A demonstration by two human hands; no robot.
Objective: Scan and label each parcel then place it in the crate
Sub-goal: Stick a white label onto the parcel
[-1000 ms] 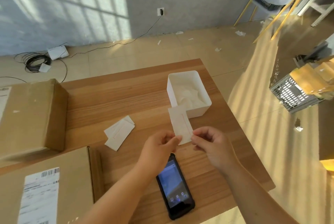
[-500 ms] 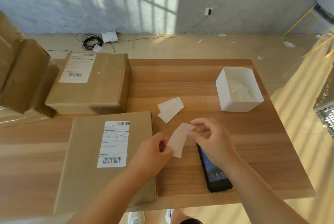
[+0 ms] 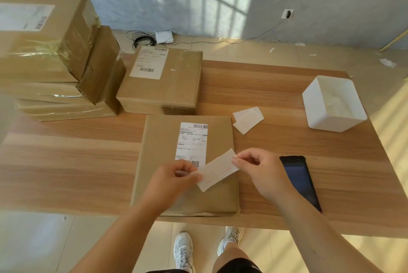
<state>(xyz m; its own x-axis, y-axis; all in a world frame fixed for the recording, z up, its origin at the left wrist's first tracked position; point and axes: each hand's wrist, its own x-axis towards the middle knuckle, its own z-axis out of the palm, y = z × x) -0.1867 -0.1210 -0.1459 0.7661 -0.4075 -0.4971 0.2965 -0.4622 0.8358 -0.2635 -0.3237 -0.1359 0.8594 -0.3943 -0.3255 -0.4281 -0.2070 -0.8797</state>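
Note:
A flat brown parcel [image 3: 167,140] with a printed shipping sheet [image 3: 191,140] lies at the table's near edge. Just above its lower right part hangs a white label [image 3: 217,170] with a red outline. My left hand [image 3: 172,179] pinches the label's left end and my right hand [image 3: 262,171] pinches its right end. A black handheld scanner [image 3: 301,179] lies screen up on the table, right of my right hand. The crate is out of view.
A second parcel [image 3: 163,80] sits behind the first. Several stacked boxes [image 3: 50,52] stand at the left. Loose labels [image 3: 248,119] lie near a white bin [image 3: 333,105] at the right. The wooden table [image 3: 66,162] ends just before my feet.
The view has swung left, bringing the parcels into sight. Both hands have carried the label from over the bare table by the scanner to above the flat parcel.

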